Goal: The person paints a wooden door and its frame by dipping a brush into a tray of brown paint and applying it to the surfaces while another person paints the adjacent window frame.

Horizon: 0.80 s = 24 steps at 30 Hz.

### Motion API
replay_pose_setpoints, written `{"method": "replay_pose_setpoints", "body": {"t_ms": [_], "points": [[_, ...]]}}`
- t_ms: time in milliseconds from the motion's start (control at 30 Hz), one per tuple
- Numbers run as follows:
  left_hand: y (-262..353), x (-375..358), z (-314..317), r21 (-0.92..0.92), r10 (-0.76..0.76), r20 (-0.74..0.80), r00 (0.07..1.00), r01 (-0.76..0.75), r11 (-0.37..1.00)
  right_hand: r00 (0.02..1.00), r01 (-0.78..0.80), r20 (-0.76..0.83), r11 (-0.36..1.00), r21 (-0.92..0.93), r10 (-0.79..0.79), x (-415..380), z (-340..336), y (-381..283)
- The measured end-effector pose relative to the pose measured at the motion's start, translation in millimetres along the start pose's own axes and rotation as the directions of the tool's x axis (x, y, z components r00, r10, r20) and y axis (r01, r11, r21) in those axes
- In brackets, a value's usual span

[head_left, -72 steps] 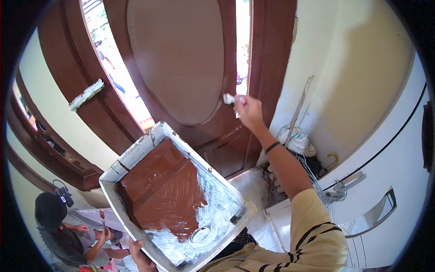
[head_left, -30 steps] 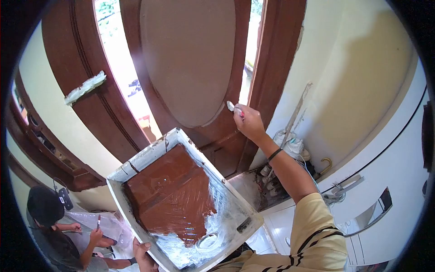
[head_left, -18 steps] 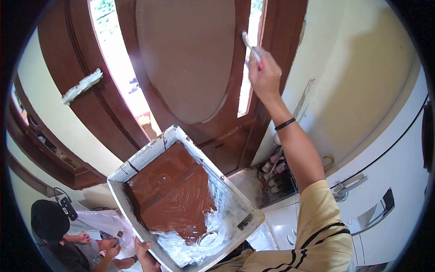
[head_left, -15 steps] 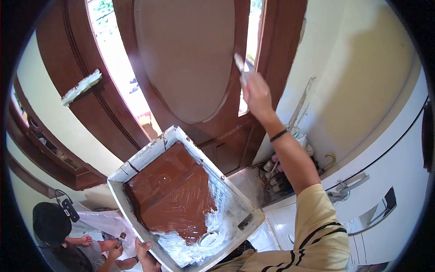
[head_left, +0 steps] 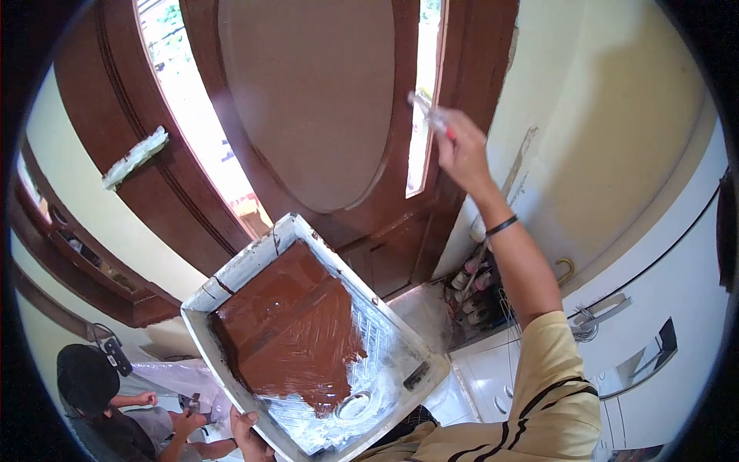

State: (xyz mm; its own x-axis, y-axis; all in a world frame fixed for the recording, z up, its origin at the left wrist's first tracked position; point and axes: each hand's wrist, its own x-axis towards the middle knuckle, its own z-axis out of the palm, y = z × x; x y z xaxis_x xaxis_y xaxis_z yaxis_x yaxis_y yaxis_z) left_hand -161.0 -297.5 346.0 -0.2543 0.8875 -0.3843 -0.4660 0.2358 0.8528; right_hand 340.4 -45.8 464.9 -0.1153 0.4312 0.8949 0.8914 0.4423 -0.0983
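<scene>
My right hand [head_left: 464, 152] is closed on the handle of a paintbrush [head_left: 431, 114], raised in front of the narrow window strip at the right of the brown door [head_left: 308, 100]. The brush tip is blurred. At the bottom, my left hand [head_left: 248, 435] grips the lower left edge of a white paint tray [head_left: 202, 327], thumb over the rim. Reddish-brown paint [head_left: 289, 323] covers much of the tray's floor, with whitish ridges bare at its right side.
A person in a black cap [head_left: 88, 377] sits low at the left, holding a small object. Plastic is wrapped round the door handle [head_left: 136, 158]. Shoes [head_left: 473, 296] lie near the wall [head_left: 608, 154]. A white cabinet [head_left: 654, 300] stands at the right.
My right hand and the brush have moved right, away from the oval panel's edge. The tray has hardly moved. The other person's hands have shifted.
</scene>
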Motion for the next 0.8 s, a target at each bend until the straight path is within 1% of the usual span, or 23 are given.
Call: {"method": "replay_pose_setpoints", "body": {"t_ms": [33,100,133,200,233,300,367,433,467,533,633,667,700,733,767,800], "points": [[-0.6,1.9,-3.1,0.019,0.003,0.001,1.000,-0.003,1.000,0.997,0.037,-0.068,0.999,0.026,-0.035,17.4,-3.7,-2.5],[1.2,5.0,-3.1,0.012,-0.004,0.064,0.998,0.003,1.000,0.976,0.127,-0.178,0.992,-0.020,-0.129,41.1,-3.7,-13.0],[1.9,5.7,-3.1,0.010,-0.005,0.095,0.995,0.004,1.000,0.980,0.147,-0.131,0.988,-0.047,-0.152,39.2,-0.4,-15.0],[1.9,4.3,-1.2,0.025,-0.006,0.045,0.999,0.004,1.000,0.981,0.185,-0.037,0.977,-0.101,-0.190,27.5,7.6,-16.5],[1.9,4.1,-1.4,0.033,-0.004,0.019,1.000,0.003,0.999,0.982,0.185,-0.017,0.978,-0.092,-0.188,10.8,19.8,-12.0],[0.9,5.2,-5.5,0.038,-0.036,0.003,0.999,0.036,0.999,0.988,0.132,0.096,0.981,-0.141,-0.119,-32.5,37.4,-15.7],[1.9,3.1,-1.8,0.035,-0.056,-0.016,0.998,0.056,0.998,0.952,-0.023,0.298,0.988,-0.150,0.068,-79.4,55.6,-26.1],[7.3,-2.9,10.5,0.030,-0.079,-0.031,0.996,0.080,0.996,0.965,-0.040,0.262,0.998,0.039,0.029,-124.1,73.5,-29.1],[6.2,-2.5,9.4,0.031,-0.069,-0.021,0.997,0.069,0.997,0.957,-0.168,0.261,0.976,0.138,0.127,-136.8,75.4,-38.1],[2.5,1.6,5.0,0.029,-0.039,0.000,0.999,0.039,0.999,0.908,-0.396,0.283,0.856,0.333,0.310,-146.7,79.8,-53.1],[0.3,6.6,-4.6,0.036,-0.054,0.017,0.998,0.053,0.998,0.868,-0.492,0.264,0.798,0.347,0.421,-124.8,81.9,-41.5],[1.0,5.7,-4.0,0.036,-0.058,0.033,0.998,0.056,0.998,0.907,-0.417,0.186,0.863,0.285,0.377,-109.0,83.0,-30.0],[4.0,3.6,3.2,0.039,-0.057,0.047,0.997,0.055,0.998,0.929,-0.368,0.108,0.855,0.367,0.353,-90.8,81.5,-22.2],[6.4,2.8,8.4,0.041,-0.058,0.059,0.997,0.055,0.998,0.886,-0.465,0.162,0.833,0.301,0.436,-72.9,74.7,-16.9],[6.8,3.2,9.8,0.052,-0.060,0.059,0.996,0.057,0.997,0.910,-0.414,0.083,0.877,0.245,0.406,-54.8,68.9,-16.1],[5.8,6.5,9.2,0.062,-0.065,0.065,0.996,0.061,0.996,0.911,-0.397,-0.010,0.880,0.260,0.413,-41.5,65.3,-15.3]]}}
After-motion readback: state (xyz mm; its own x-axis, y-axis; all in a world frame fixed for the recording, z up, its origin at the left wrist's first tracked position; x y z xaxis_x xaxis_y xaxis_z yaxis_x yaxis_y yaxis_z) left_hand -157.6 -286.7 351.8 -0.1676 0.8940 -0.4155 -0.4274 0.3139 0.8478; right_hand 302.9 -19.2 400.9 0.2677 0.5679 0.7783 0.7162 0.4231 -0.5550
